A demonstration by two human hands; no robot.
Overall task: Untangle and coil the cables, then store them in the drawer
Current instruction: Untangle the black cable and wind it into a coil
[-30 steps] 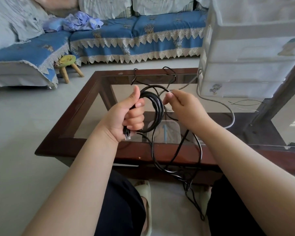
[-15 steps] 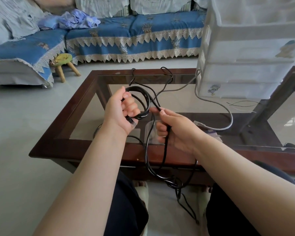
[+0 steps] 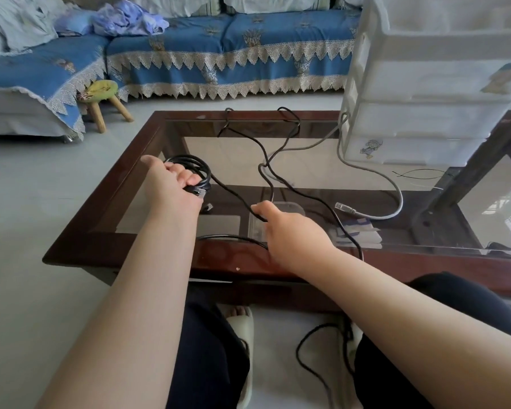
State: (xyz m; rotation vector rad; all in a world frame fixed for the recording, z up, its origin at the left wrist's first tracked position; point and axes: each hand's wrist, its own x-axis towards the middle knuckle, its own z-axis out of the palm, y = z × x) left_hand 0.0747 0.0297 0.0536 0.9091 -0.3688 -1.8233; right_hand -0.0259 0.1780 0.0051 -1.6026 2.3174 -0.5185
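Note:
My left hand [image 3: 171, 187] is closed around a small coil of black cable [image 3: 199, 169] held low over the glass table [image 3: 106, 202]; the cable's plug sticks out under my fingers. My right hand [image 3: 289, 231] pinches the loose run of the same black cable [image 3: 266, 160], which snakes to the table's far edge and also drops over the near edge to the floor. A grey network cable [image 3: 396, 196] with a clear plug lies on the glass to the right. The white plastic drawer unit [image 3: 425, 119] stands on the table at the right, its drawers closed.
A blue sofa with lace trim [image 3: 219, 54] runs along the back, with a small wooden stool [image 3: 104, 98] beside it. Clear plastic boxes show through the glass on a lower shelf [image 3: 275, 219]. My knees and slippers are under the table's near edge.
Both hands have dropped toward the table. My left hand moved left with the coil, and my right hand slid along the loose black cable, which now lies stretched across the glass.

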